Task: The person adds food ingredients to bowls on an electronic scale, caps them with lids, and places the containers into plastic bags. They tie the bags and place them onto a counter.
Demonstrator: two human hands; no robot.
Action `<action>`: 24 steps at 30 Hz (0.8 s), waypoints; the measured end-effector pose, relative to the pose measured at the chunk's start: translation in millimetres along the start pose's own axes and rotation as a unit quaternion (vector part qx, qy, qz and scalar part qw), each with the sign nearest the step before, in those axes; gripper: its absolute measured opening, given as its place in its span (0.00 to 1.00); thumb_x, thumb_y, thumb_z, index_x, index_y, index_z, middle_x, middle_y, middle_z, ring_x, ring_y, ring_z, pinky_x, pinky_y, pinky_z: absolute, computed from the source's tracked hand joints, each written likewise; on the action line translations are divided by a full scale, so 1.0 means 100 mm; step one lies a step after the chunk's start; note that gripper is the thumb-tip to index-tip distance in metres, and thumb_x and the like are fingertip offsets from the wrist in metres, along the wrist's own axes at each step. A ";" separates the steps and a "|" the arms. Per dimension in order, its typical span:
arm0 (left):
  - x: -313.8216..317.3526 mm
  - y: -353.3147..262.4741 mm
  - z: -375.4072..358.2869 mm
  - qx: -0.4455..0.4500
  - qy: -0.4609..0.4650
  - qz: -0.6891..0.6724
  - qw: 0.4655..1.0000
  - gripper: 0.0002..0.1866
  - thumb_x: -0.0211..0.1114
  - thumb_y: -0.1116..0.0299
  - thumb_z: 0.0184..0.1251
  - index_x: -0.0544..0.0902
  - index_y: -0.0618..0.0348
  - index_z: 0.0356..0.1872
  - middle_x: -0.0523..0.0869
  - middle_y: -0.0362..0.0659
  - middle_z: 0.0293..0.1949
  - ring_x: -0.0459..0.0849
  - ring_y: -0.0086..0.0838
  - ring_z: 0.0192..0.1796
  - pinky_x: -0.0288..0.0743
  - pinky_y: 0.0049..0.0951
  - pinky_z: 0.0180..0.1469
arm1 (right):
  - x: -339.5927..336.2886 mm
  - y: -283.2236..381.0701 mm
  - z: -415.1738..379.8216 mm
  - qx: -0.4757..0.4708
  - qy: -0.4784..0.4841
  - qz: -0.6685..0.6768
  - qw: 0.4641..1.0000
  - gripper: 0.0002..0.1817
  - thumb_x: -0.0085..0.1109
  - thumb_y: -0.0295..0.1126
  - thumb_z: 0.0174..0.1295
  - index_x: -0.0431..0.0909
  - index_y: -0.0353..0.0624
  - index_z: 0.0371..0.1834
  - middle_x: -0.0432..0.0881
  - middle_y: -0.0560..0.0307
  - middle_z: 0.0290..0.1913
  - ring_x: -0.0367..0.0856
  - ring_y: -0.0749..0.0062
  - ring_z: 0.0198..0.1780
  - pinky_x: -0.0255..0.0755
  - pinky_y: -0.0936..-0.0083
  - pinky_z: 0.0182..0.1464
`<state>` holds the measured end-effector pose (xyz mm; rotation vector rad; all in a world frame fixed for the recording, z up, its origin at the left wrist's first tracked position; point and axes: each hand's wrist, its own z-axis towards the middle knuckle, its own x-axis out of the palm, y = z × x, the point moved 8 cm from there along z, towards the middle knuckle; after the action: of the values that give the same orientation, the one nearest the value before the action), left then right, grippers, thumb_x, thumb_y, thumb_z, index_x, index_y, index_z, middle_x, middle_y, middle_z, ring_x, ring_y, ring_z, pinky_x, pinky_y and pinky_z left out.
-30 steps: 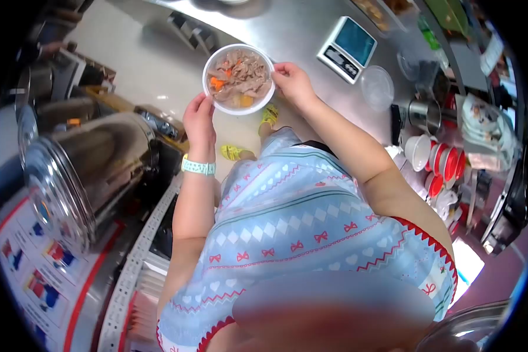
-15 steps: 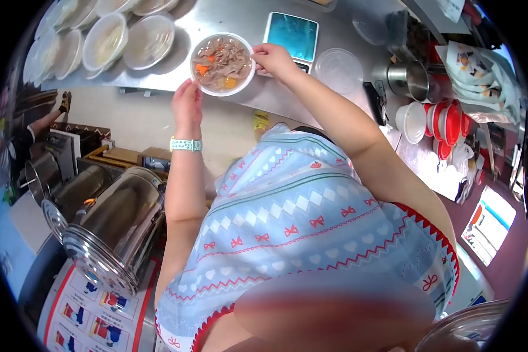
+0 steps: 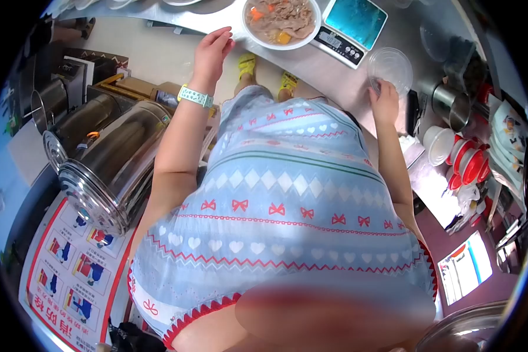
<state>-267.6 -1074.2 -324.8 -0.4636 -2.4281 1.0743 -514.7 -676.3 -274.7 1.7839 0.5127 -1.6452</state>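
On the shiny metal table, the clear round lid is right at the fingers of my right hand. I can't tell if they pinch it. My left hand, empty and loosely open, is nearer the bowl.
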 end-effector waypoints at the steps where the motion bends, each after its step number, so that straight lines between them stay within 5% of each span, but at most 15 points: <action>1: -0.04 -0.02 0.01 0.006 0.000 0.009 1.000 0.14 0.62 0.72 0.70 0.80 0.69 0.52 0.82 0.43 0.44 0.80 0.23 0.42 0.80 0.21 0.49 | 0.06 -0.10 -0.05 0.038 0.031 -0.013 0.999 0.18 0.63 0.40 0.57 0.79 0.47 0.49 0.80 0.53 0.49 0.78 0.54 0.53 0.73 0.61 0.53; 5: -0.19 -0.07 0.06 0.007 0.029 0.047 0.998 0.15 0.62 0.70 0.70 0.80 0.66 0.54 0.82 0.39 0.42 0.79 0.20 0.42 0.77 0.22 0.51 | -0.04 -0.23 -0.21 0.083 0.024 -0.047 0.995 0.13 0.60 0.39 0.58 0.80 0.46 0.44 0.82 0.54 0.46 0.80 0.57 0.48 0.75 0.64 0.48; 7: -0.17 -0.25 0.04 0.028 0.050 0.093 0.994 0.15 0.62 0.70 0.70 0.80 0.65 0.54 0.83 0.38 0.42 0.79 0.20 0.42 0.76 0.21 0.51 | -0.46 -0.20 -0.27 0.122 -0.068 -0.087 0.986 0.13 0.58 0.35 0.57 0.81 0.45 0.45 0.82 0.50 0.45 0.81 0.58 0.44 0.76 0.65 0.45; 10: -0.04 -0.53 0.05 0.095 0.097 0.181 0.974 0.15 0.62 0.69 0.71 0.81 0.65 0.54 0.83 0.38 0.42 0.79 0.20 0.43 0.75 0.21 0.49 | -1.00 -0.06 -0.25 0.279 -0.131 -0.022 0.951 0.13 0.56 0.32 0.62 0.80 0.42 0.48 0.83 0.51 0.44 0.82 0.64 0.39 0.77 0.69 0.40; 12: 0.10 -0.64 0.07 0.134 0.134 0.230 0.955 0.14 0.62 0.68 0.71 0.81 0.64 0.53 0.84 0.37 0.43 0.79 0.20 0.44 0.75 0.20 0.49 | -1.19 0.18 -0.21 0.313 -0.284 0.271 0.865 0.13 0.54 0.33 0.68 0.77 0.38 0.51 0.82 0.54 0.43 0.80 0.72 0.36 0.77 0.75 0.36; 15: 0.31 -0.74 0.13 0.161 0.177 0.241 0.941 0.15 0.60 0.68 0.73 0.80 0.65 0.55 0.84 0.37 0.45 0.80 0.20 0.45 0.74 0.20 0.49 | -0.76 0.96 0.41 0.324 -0.191 0.526 0.763 0.17 0.55 0.38 0.70 0.76 0.37 0.54 0.80 0.59 0.44 0.78 0.78 0.39 0.77 0.78 0.36; 18: 0.50 -0.80 0.32 0.144 0.192 0.102 0.965 0.16 0.60 0.67 0.73 0.78 0.64 0.57 0.84 0.38 0.44 0.79 0.19 0.45 0.73 0.20 0.50 | -0.26 1.67 1.04 0.297 -0.084 0.607 0.732 0.18 0.56 0.36 0.70 0.76 0.37 0.57 0.78 0.61 0.41 0.75 0.81 0.36 0.77 0.80 0.37; 21: 0.49 -0.76 0.50 0.071 0.141 -0.023 0.987 0.14 0.57 0.70 0.72 0.80 0.68 0.51 0.79 0.36 0.32 0.75 0.18 0.34 0.71 0.19 0.40 | -0.13 1.90 1.34 0.329 -0.050 0.468 0.819 0.18 0.54 0.40 0.67 0.80 0.37 0.51 0.85 0.52 0.34 0.82 0.70 0.36 0.75 0.74 0.40; 24: 0.55 -0.88 0.72 0.103 0.158 0.070 0.980 0.12 0.56 0.69 0.73 0.80 0.67 0.48 0.78 0.35 0.30 0.74 0.18 0.33 0.71 0.18 0.39 | 0.12 1.77 1.85 0.280 -0.062 0.370 0.884 0.19 0.54 0.42 0.68 0.80 0.37 0.50 0.84 0.49 0.33 0.83 0.68 0.35 0.75 0.74 0.39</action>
<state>-362.3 -1149.1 -287.4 -0.6858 -2.0087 1.1946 -527.8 -931.4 -252.2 1.8879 -0.7151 -1.3806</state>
